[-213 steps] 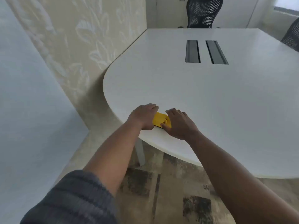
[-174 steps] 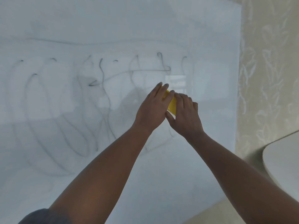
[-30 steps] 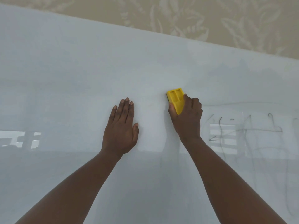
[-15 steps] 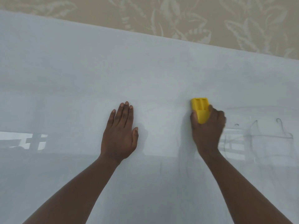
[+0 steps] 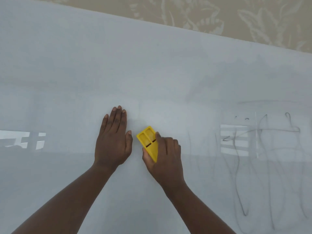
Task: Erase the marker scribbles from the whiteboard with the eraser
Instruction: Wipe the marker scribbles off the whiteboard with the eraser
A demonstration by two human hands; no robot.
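Mid-wipe on the whiteboard (image 5: 152,73), by the look of it. Right hand (image 5: 166,155) closed round the eraser (image 5: 148,142), thumb on its left edge, fingers over its right side, base tucked into the palm; felt face presumably pressed to the board, though contact side hidden. Left hand (image 5: 114,141) flat and spread, fingers together, palm against the board just beside the eraser, holding nothing — likely bracing. Board around and left of both hands clean apart from pale window reflections. Scribbles (image 5: 253,157) well off to the right: thin grey-black looping lines, some dark hooks near the top, long faint strands trailing down toward the lower right edge, a few ghosted streaks nearer the right hand. Judged roughly part-done, with the bulk of the remaining marks right of the eraser. Next move probably calls for sweeping the eraser rightward across those lines with firm, even pressure, overlapping passes from the hooks downward; faint residue may need repeat strokes. Eraser: hard yellow plastic, wedge-like in this view, two rectangular recesses moulded into its back, short dark slots below them. Board: smooth, glossy, pale grey-white, reflective. Above its top edge, beige wallpaper (image 5: 219,14) with a pale leaf pattern, matte.
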